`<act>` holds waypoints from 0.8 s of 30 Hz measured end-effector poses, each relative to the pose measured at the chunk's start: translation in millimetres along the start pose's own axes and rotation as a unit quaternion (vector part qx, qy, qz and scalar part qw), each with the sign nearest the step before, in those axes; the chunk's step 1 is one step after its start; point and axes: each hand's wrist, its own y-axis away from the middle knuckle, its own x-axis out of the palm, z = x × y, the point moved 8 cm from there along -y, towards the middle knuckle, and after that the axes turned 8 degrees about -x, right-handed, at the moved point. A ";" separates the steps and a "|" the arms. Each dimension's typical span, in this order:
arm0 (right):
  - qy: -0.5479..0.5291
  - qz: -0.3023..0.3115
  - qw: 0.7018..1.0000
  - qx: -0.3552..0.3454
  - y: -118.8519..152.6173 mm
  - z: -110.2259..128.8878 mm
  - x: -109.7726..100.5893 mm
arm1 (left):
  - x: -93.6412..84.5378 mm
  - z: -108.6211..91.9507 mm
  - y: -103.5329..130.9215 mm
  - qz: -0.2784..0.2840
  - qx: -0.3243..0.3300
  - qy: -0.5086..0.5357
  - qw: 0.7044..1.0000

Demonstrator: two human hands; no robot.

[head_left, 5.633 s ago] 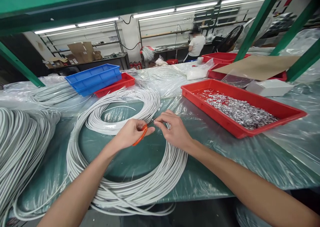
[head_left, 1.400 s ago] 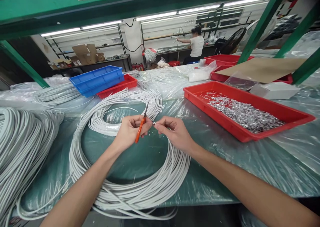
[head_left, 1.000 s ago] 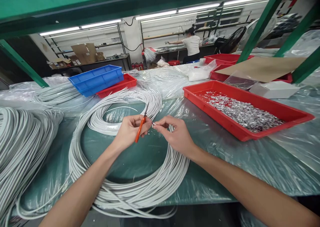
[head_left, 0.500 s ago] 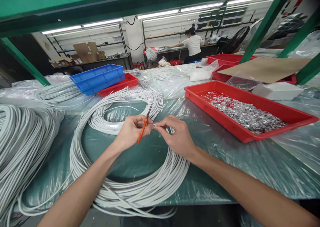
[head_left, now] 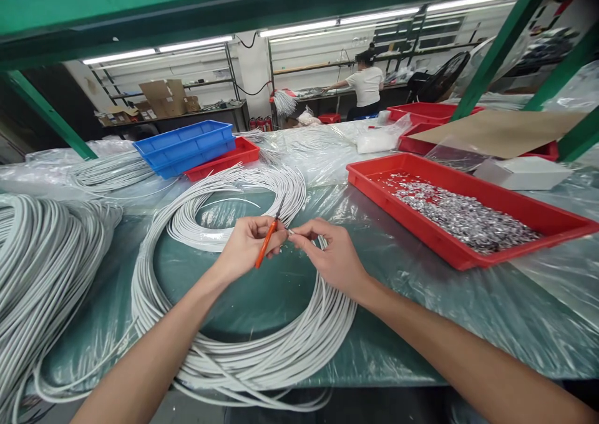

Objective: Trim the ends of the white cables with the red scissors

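My left hand (head_left: pixel 248 243) is closed around a slim orange-handled tool (head_left: pixel 266 244) with a thin dark tip pointing up and away; its exact kind is not clear. My right hand (head_left: pixel 330 249) pinches the end of a white cable (head_left: pixel 291 231) between thumb and forefinger. The fingertips of both hands almost meet at that cable end, and whatever small part sits there is hidden. Below them lies a big loose coil of white cable (head_left: pixel 281 355), with a smaller cable coil (head_left: pixel 201 227) behind it.
To the right stands a red tray (head_left: pixel 412 237) holding many small shiny metal pieces (head_left: pixel 468 215). Blue bins (head_left: pixel 185 146) rest by a red bin (head_left: pixel 224 159) at the back left. A thick cable bundle (head_left: pixel 51 287) lies left. Green shelf posts (head_left: pixel 496 56) frame the bench; a person (head_left: pixel 365 84) works beyond.
Both hands hold almost the same pose at the cable end. The whole view has shifted very slightly.
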 end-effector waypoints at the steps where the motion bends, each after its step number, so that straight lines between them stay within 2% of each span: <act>1: 0.008 -0.006 1.000 -0.005 0.2 0.7 -0.9 | 0.0 0.0 -0.1 0.002 0.000 0.003 1.000; 8: 0.101 -0.014 0.992 -0.077 1.2 11.9 -1.4 | 1.8 -0.5 0.8 -0.001 -0.005 -0.019 1.000; 16: 0.210 -0.030 0.964 -0.161 4.5 26.0 -2.8 | 3.5 -0.1 1.0 -0.004 0.000 0.010 1.000; 19: 0.201 -0.029 0.968 -0.149 4.8 24.7 -2.6 | 3.4 0.6 1.6 -0.005 0.000 0.026 1.000; 24: 0.112 -0.025 0.989 -0.089 3.5 14.5 -1.5 | 3.3 -1.9 2.5 -0.009 0.010 0.034 0.999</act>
